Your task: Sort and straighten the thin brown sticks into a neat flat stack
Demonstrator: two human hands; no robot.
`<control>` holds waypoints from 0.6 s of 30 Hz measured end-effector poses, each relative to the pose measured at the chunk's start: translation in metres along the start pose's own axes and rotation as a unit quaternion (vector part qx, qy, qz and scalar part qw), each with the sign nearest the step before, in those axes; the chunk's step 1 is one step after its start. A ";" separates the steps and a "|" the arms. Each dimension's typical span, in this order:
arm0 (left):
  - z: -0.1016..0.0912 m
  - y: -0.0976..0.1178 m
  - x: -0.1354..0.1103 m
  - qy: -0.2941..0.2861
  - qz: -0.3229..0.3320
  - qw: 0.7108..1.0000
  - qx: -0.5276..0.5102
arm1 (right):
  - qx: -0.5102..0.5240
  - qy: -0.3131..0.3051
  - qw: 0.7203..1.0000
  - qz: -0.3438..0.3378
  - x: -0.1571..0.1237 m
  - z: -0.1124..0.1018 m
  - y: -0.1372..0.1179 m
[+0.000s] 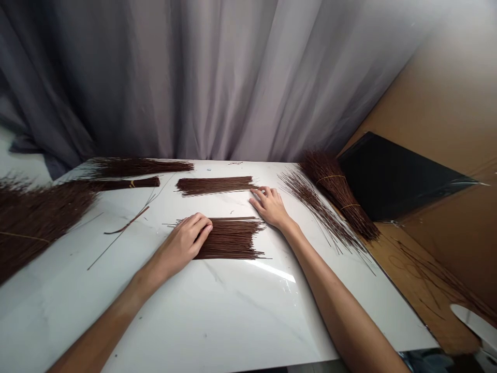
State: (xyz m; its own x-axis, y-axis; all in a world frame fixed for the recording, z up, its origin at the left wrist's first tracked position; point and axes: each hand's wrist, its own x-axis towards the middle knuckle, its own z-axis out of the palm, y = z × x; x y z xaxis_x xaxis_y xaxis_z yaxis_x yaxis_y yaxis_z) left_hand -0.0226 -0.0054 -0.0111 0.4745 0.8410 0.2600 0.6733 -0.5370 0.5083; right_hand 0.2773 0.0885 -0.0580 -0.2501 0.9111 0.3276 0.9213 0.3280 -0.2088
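Left hand curled over near sticks, grip unclear, right hand half-open at far sticks

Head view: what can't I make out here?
All in the head view:
Near stick pile: left end mostly hidden by the left hand.
Right hand: whether it grips a stick is too small to tell.
Large left bundle: blurred, cut off by the left edge.
White object, lower right: cut off by the right edge.

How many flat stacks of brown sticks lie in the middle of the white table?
2: the near stack, its left end partly covered by the left hand, and the far stack, with the right hand at its right end. None appears hidden.
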 end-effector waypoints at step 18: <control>-0.003 -0.013 0.003 0.038 -0.012 0.998 0.050 | -0.017 -0.005 1.000 0.009 -0.001 0.002 0.000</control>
State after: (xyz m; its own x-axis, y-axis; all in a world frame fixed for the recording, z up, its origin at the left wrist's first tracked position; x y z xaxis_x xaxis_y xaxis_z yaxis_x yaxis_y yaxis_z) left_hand -0.0315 0.0038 -0.0144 0.4159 0.8540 0.3125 0.7390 -0.5176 0.4312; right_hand 0.2768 0.0881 -0.0601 -0.2357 0.9194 0.3148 0.9353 0.3026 -0.1836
